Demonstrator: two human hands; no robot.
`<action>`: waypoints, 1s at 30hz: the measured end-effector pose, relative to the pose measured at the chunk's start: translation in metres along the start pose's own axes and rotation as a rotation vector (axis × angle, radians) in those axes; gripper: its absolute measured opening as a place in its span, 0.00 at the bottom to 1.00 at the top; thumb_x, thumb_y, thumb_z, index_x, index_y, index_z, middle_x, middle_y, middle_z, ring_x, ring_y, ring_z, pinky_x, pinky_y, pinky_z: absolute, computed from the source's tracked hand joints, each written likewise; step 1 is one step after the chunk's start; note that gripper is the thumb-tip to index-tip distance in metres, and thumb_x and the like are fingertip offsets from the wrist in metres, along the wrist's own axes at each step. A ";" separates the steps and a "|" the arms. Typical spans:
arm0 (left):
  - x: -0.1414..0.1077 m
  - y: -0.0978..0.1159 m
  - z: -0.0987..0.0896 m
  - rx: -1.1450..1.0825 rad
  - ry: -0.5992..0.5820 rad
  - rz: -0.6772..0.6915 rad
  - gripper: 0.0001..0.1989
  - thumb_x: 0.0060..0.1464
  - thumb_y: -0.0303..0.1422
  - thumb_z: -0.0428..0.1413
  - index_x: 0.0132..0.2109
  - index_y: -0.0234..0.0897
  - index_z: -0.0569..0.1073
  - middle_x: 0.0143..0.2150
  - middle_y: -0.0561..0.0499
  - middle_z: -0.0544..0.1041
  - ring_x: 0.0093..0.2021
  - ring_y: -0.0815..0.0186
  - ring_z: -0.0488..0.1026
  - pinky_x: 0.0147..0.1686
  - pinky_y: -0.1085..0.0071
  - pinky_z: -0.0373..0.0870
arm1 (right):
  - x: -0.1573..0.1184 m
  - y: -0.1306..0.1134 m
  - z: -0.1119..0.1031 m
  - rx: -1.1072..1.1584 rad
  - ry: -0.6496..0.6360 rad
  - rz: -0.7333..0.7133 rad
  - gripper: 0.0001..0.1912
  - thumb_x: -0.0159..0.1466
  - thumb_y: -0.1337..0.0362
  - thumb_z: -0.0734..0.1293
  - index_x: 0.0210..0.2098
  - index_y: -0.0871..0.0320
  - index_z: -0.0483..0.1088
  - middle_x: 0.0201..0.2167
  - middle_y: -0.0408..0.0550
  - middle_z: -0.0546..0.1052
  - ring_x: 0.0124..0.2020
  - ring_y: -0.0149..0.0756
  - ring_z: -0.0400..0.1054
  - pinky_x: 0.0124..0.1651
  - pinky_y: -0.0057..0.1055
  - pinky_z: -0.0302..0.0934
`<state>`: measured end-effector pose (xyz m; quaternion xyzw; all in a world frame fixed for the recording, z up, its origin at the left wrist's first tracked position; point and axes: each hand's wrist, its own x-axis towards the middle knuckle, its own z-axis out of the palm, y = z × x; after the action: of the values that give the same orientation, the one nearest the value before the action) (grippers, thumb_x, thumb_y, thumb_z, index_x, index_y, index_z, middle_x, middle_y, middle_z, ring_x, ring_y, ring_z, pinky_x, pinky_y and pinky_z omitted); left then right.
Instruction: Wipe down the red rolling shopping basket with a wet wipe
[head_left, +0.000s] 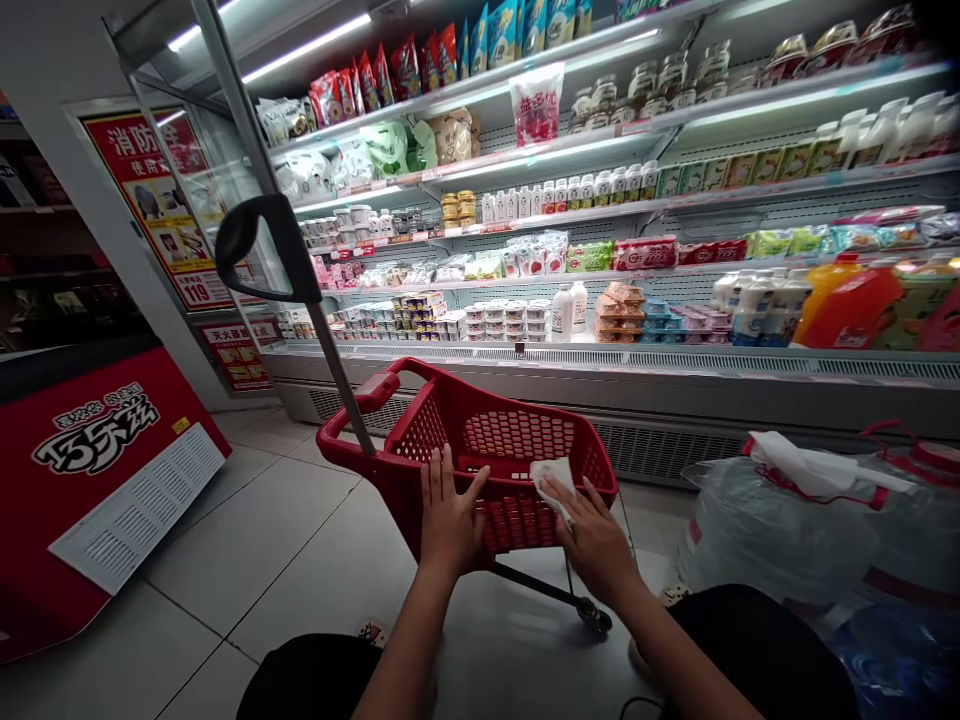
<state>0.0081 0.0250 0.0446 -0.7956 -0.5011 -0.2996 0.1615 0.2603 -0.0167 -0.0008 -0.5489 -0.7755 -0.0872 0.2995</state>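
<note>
A red plastic shopping basket cart [442, 400] with perforated walls stands in front of me, a long grey pole with a black handle [274, 245] rising at its left end. My left hand [450, 515] lies against the near side of the basket, fingers spread and thumb apart, holding nothing. My right hand [592, 530] presses a crumpled white tissue [553, 475] onto the near rim towards the right end. Its fingertips lie over the tissue. Below the basket shows a black caster wheel [594, 616] on a dark leg.
Behind the cart runs a lit refrigerated shelf [525, 355] stocked with yogurts, bottles and bags. Large plastic-wrapped water bottles [780, 520] stand close on the right. A red chest freezer [97, 490] is at the left on the tiled floor [292, 540].
</note>
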 end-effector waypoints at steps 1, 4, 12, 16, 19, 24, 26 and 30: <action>0.000 -0.002 -0.002 -0.003 -0.003 -0.004 0.42 0.50 0.25 0.66 0.70 0.56 0.68 0.81 0.52 0.33 0.78 0.36 0.37 0.73 0.35 0.44 | -0.007 0.014 -0.002 -0.010 0.016 0.026 0.30 0.77 0.61 0.51 0.77 0.46 0.49 0.73 0.38 0.62 0.70 0.41 0.63 0.77 0.53 0.47; -0.001 -0.002 -0.009 -0.005 -0.007 -0.015 0.40 0.51 0.24 0.64 0.69 0.55 0.69 0.81 0.53 0.33 0.79 0.38 0.34 0.74 0.37 0.43 | -0.032 0.060 -0.009 -0.060 0.078 0.145 0.30 0.76 0.61 0.51 0.77 0.44 0.49 0.70 0.39 0.67 0.67 0.42 0.66 0.76 0.56 0.49; 0.002 0.001 -0.009 -0.012 -0.008 -0.006 0.37 0.50 0.28 0.66 0.67 0.52 0.71 0.81 0.53 0.33 0.79 0.38 0.35 0.74 0.36 0.39 | -0.027 0.044 -0.007 0.023 0.083 0.149 0.29 0.76 0.62 0.50 0.75 0.47 0.53 0.71 0.40 0.65 0.72 0.44 0.59 0.73 0.52 0.57; 0.001 0.000 -0.006 -0.006 -0.016 0.014 0.38 0.51 0.27 0.65 0.68 0.53 0.70 0.81 0.53 0.31 0.79 0.38 0.37 0.73 0.35 0.41 | -0.005 0.019 -0.009 0.067 0.012 0.060 0.28 0.77 0.60 0.51 0.74 0.47 0.56 0.71 0.38 0.64 0.73 0.42 0.56 0.73 0.51 0.57; -0.001 0.003 -0.005 -0.020 -0.018 0.023 0.39 0.52 0.25 0.64 0.69 0.53 0.69 0.81 0.53 0.29 0.79 0.39 0.36 0.73 0.36 0.42 | -0.007 0.039 -0.015 0.062 -0.006 -0.024 0.28 0.77 0.61 0.51 0.74 0.48 0.57 0.71 0.39 0.66 0.72 0.39 0.59 0.76 0.51 0.50; -0.001 0.007 -0.002 -0.054 -0.018 0.051 0.39 0.53 0.25 0.63 0.69 0.54 0.68 0.81 0.52 0.25 0.79 0.39 0.36 0.73 0.37 0.43 | -0.030 0.098 -0.023 0.035 0.041 0.118 0.25 0.77 0.57 0.52 0.67 0.46 0.69 0.65 0.38 0.73 0.74 0.47 0.54 0.69 0.53 0.63; 0.002 0.004 -0.002 -0.062 -0.029 0.068 0.38 0.54 0.26 0.64 0.70 0.55 0.68 0.80 0.52 0.25 0.79 0.40 0.35 0.73 0.37 0.42 | -0.038 0.109 -0.024 0.043 0.037 0.173 0.25 0.77 0.57 0.52 0.66 0.46 0.71 0.64 0.38 0.74 0.75 0.50 0.53 0.65 0.53 0.68; 0.015 -0.009 -0.003 -0.047 -0.050 0.071 0.35 0.58 0.33 0.63 0.71 0.57 0.66 0.81 0.54 0.33 0.79 0.43 0.34 0.74 0.39 0.39 | -0.046 0.102 -0.020 0.048 0.029 0.167 0.25 0.76 0.58 0.52 0.66 0.45 0.70 0.65 0.37 0.73 0.74 0.50 0.55 0.62 0.51 0.70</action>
<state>0.0036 0.0373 0.0561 -0.8238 -0.4693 -0.2851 0.1408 0.3697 -0.0240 -0.0303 -0.6028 -0.7246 -0.0512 0.3301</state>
